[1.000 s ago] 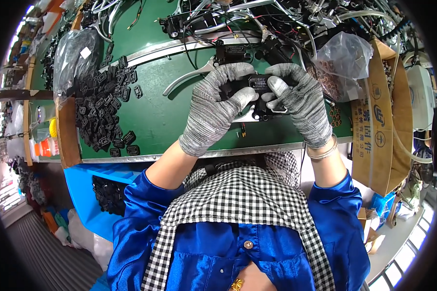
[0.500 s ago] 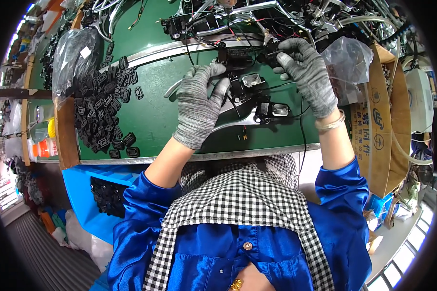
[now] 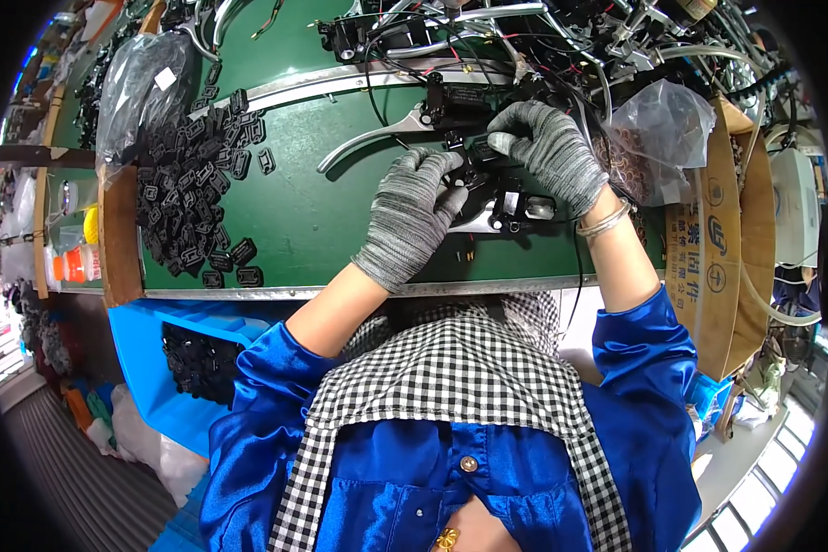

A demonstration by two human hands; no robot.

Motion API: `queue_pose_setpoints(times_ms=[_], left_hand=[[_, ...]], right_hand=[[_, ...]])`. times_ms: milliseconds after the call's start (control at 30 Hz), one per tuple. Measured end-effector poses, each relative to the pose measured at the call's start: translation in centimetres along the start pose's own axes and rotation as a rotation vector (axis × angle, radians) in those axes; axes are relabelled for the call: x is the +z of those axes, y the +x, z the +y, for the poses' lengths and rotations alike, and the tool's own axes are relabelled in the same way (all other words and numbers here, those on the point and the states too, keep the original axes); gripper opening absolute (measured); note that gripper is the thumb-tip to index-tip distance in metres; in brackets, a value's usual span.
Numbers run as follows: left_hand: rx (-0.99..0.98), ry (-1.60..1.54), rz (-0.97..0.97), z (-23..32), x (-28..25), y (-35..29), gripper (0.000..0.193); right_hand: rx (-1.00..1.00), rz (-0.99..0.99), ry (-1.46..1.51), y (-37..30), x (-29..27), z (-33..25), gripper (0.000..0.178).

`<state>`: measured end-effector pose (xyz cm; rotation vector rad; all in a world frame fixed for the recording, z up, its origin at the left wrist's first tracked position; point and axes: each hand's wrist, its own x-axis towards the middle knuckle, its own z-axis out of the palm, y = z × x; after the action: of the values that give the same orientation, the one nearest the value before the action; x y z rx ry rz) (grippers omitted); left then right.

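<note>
My left hand, in a grey knit glove, is closed with thumb and fingers on the black body of a brake lever assembly. My right hand, gloved alike, curls over the far right end of that assembly; its thumb is beside a dark part, and what its fingertips grip is hidden. Just beyond lies another brake lever with a long silver handle and a black body. Nearer me is a third assembly, with a pale reservoir at its right end.
Black rectangular caps are heaped at the left, by a plastic bag. More levers and cables crowd the far side. At the right are a clear bag and a cardboard box. A blue bin stands below the table edge.
My left hand has moved right and nearer me, onto the middle assembly. My right hand has come left and nearer me from the far assembly. The middle assembly's silver reservoir no longer shows.
</note>
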<state>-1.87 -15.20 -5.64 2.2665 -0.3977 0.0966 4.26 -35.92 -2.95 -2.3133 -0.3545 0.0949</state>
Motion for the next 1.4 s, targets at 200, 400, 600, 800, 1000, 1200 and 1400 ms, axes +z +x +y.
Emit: queue_pose_setpoints(times_ms=[200,400,600,800,1000,1200,1400], left_hand=[[-0.006,-0.044,-0.009,-0.6,0.0,-0.3,0.036],[0.068,0.112,0.181,-0.8,-4.2,-2.7,0.034],[-0.109,0.226,0.355,-3.5,-10.8,-8.3,0.028],[-0.389,0.456,0.492,-10.9,-19.7,-12.5,0.021],[-0.432,0.617,0.195,-13.9,-21.4,-6.1,0.026],[-0.478,0.892,0.03,-13.7,-17.4,-1.7,0.025],[-0.345,1.104,-0.045,-14.0,-16.7,-1.3,0.018]], right_hand=[[-0.041,0.021,-0.064,0.1,-0.3,-1.1,0.017],[-0.297,-0.089,-0.077,5.0,2.8,-11.0,0.019],[-0.686,-0.346,-0.327,12.1,16.8,-14.8,0.038],[-0.642,-0.288,-0.399,12.9,20.8,-15.1,0.033],[-0.579,-0.336,-0.686,11.8,19.4,-16.8,0.029],[0.036,-0.472,0.12,12.0,16.0,-15.6,0.021],[0.042,-0.369,0.573,8.9,10.5,-13.2,0.019]])
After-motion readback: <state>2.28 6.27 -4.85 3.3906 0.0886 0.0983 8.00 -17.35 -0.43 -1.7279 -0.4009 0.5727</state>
